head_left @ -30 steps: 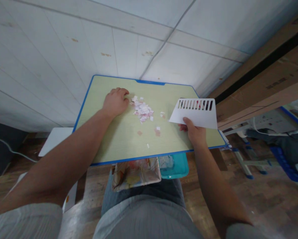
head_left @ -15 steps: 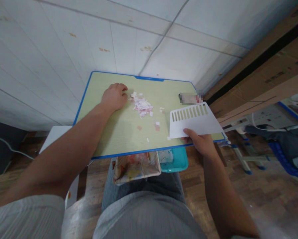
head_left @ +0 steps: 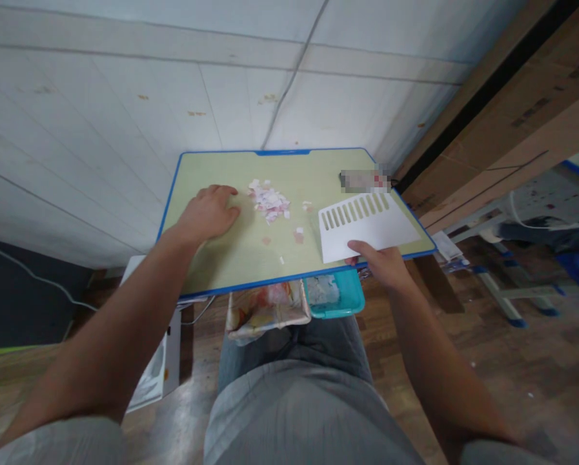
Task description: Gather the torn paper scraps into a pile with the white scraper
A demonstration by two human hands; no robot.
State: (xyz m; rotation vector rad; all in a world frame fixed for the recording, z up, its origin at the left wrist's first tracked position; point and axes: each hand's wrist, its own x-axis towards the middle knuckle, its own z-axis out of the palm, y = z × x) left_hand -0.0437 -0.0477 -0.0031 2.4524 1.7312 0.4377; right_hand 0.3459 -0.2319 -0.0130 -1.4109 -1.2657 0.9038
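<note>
A small heap of torn paper scraps [head_left: 270, 201], white and pale pink, lies near the middle of the light green tabletop [head_left: 231, 265]. To its left is my left hand [head_left: 208, 212], palm down with the fingers spread and nothing in them; whether it rests on the surface I cannot tell. My right hand [head_left: 377, 263] grips the near edge of a flat white sheet with a row of slots [head_left: 361, 231], thumb on top, fingers beneath. That sheet is over the right part of the table. A few loose scraps [head_left: 299, 235] lie between heap and sheet.
A pixelated object [head_left: 364, 181] sits at the table's far right. Below the front edge are a lined bin [head_left: 270, 326] and a turquoise basin [head_left: 350, 294]. Behind stands a white wall [head_left: 158, 116] with a cable; brown cardboard [head_left: 483, 142] flanks the right side.
My left hand has drawn back toward me, a little farther from the heap, with its fingers extended. My right hand still holds the slotted sheet. The camera view has shifted slightly.
</note>
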